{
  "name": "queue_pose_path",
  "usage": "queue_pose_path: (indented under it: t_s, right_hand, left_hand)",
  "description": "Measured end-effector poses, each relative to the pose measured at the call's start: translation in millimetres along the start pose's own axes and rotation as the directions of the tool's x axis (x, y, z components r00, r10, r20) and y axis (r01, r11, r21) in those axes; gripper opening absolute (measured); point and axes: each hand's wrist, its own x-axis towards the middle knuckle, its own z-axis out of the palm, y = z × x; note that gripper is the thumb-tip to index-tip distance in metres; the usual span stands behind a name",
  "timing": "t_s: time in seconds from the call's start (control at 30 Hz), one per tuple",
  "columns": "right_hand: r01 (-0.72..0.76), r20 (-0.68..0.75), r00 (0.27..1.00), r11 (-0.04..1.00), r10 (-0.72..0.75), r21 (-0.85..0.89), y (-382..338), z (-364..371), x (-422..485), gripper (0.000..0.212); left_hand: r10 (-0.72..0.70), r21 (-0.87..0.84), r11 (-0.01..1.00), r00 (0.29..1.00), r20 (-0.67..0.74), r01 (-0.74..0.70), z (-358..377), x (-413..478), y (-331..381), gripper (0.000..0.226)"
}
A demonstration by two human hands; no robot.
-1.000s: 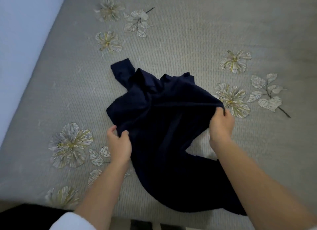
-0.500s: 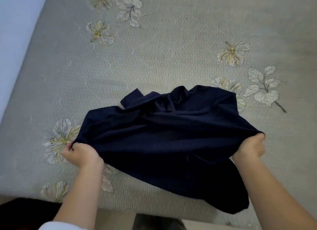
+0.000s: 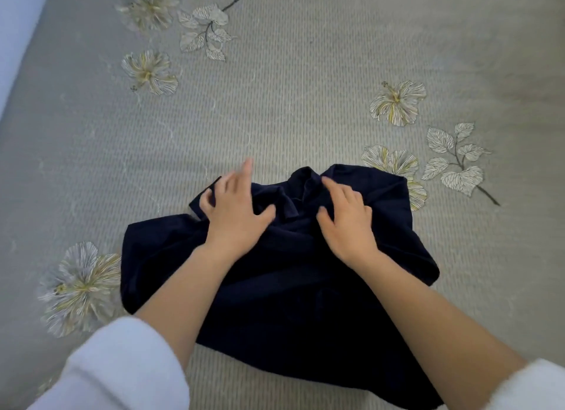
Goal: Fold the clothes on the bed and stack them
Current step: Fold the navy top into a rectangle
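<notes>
Your navy garment [image 3: 290,293] lies spread on the bed [image 3: 275,104] near its front edge. Its rumpled collar [image 3: 305,182] is at the end away from you. Your left hand [image 3: 235,214] rests on the cloth's upper left part. Its grip is apart, the fingers spread and blurred, the thumb pointing toward the other hand. Your right hand [image 3: 345,223] lies palm down just beside the collar. Its grip is also apart, fingertips lightly bent on the fabric and clamped on nothing. White sleeves [image 3: 122,370] show at the bottom corners. Printed flowers [image 3: 397,102] dot the bedcover, and the garment partly covers one.
</notes>
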Motion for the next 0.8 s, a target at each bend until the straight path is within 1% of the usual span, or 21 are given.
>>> queue_pose_path:
  t_s: [0.03,0.07,0.1,0.13,0.17,0.2,0.27,0.3,0.33,0.37,0.4,0.43,0.47,0.5,0.57,0.6,0.63,0.67,0.73,0.77,0.8]
  right_hand:
    - [-0.031,0.015,0.999,0.998,0.03,0.053,-4.0,-0.1,10.7,0.06]
    - [-0.071,0.061,0.996,0.994,0.066,0.079,-6.6,-1.2,19.6,0.063]
    - [-0.081,0.119,0.99,0.996,0.075,0.044,-7.6,-1.2,27.4,0.058]
    - [-0.071,0.154,0.985,0.997,0.075,-0.027,-7.5,-1.9,34.1,0.044]
    - [-0.065,0.143,0.987,0.995,0.076,-0.077,-7.2,-3.6,39.9,0.024]
    - [-0.079,0.1,0.991,0.996,0.084,-0.05,-8.5,-7.2,44.2,0.014]
    - [-0.125,0.075,0.991,0.979,0.114,0.161,-11.4,-13.4,49.1,0.013]
    - [-0.127,0.09,0.99,0.951,0.105,0.282,-13.9,-14.5,49.6,0.01]
    - [-0.132,0.114,0.989,0.917,0.095,0.376,-16.7,-17.2,47.4,0.004]
    - [-0.132,0.135,0.988,0.884,0.079,0.449,-19.9,-19.3,43.4,0.003]
    - [-0.126,0.143,0.988,0.856,0.062,0.502,-23.2,-20.6,38.8,0.007]
    - [-0.117,0.141,0.989,0.836,0.048,0.536,-25.5,-21.4,34.4,0.01]
    - [-0.107,0.133,0.99,0.828,0.039,0.551,-27.6,-23.3,30.4,0.01]
    - [-0.095,0.124,0.992,0.824,0.03,0.559,-30.0,-26.3,27.7,0.01]
    - [-0.077,0.114,0.993,0.812,0.013,0.579,-35.9,-37.3,24.8,0.011]
    - [-0.082,0.119,0.993,0.79,0.011,0.607,-39.4,-44.7,23.0,0.014]
    - [-0.094,0.128,0.992,0.754,0.014,0.65,-43.6,-53.4,20.4,0.016]
    - [-0.111,0.136,0.991,0.708,0.022,0.698,-47.6,-63.3,17.5,0.017]
    - [-0.132,0.117,0.991,0.621,0.065,0.773,-56.1,-82.4,9.8,0.019]
    - [-0.137,0.09,0.99,0.596,0.109,0.791,-60.3,-90.5,5.1,0.021]
    - [-0.14,0.051,0.985,0.585,0.166,0.799,-65.3,-98.9,-0.3,0.022]
  left_hand:
    - [0.041,0.044,0.998,0.997,0.06,-0.044,-2.4,7.6,-0.5,0.058]
    - [0.098,0.047,0.994,0.992,0.083,-0.102,-7.5,10.2,-2.7,0.046]
    - [0.16,0.018,0.987,0.984,0.082,-0.162,-14.3,8.7,-6.1,0.035]
    - [0.222,-0.039,0.975,0.973,0.071,-0.219,-21.1,4.3,-11.4,0.025]
    - [0.262,-0.093,0.963,0.962,0.08,-0.254,-28.1,-2.8,-17.5,0.02]
    - [0.278,-0.128,0.957,0.951,0.136,-0.261,-35.7,-11.8,-23.2,0.018]
    - [0.214,-0.156,0.973,0.91,0.354,-0.168,-48.1,-27.7,-36.0,0.017]
    - [0.149,-0.206,0.977,0.875,0.462,-0.057,-52.5,-32.3,-42.8,0.016]
    - [0.094,-0.297,0.952,0.856,0.508,0.071,-54.3,-34.0,-46.1,0.015]
    - [0.043,-0.393,0.906,0.888,0.458,0.159,-54.0,-33.1,-47.7,0.012]
    - [-0.021,-0.446,0.879,0.95,0.313,0.166,-54.0,-29.0,-46.6,0.008]
    - [-0.071,-0.439,0.889,0.986,0.148,0.13,-53.5,-23.6,-42.3,0.007]
    - [-0.085,-0.415,0.905,0.995,0.045,0.096,-52.5,-17.7,-34.9,0.021]
    - [-0.059,-0.405,0.912,0.998,0.035,0.068,-51.5,-11.7,-26.0,0.042]
    - [0.057,-0.337,0.942,0.987,0.152,-0.003,-50.1,3.3,-7.3,0.085]
    - [0.122,-0.264,0.962,0.969,0.213,-0.063,-48.3,10.3,1.6,0.096]
    - [0.174,-0.178,0.975,0.951,0.255,-0.13,-47.4,15.4,9.6,0.097]
    - [0.217,-0.107,0.975,0.936,0.278,-0.195,-47.2,20.2,16.5,0.087]
    - [0.289,-0.019,0.955,0.92,0.266,-0.295,-54.4,24.4,32.6,0.042]
    - [0.303,-0.023,0.952,0.923,0.237,-0.307,-62.0,22.7,41.5,0.021]
    - [0.295,-0.081,0.955,0.938,0.182,-0.284,-71.8,19.3,49.2,0.016]
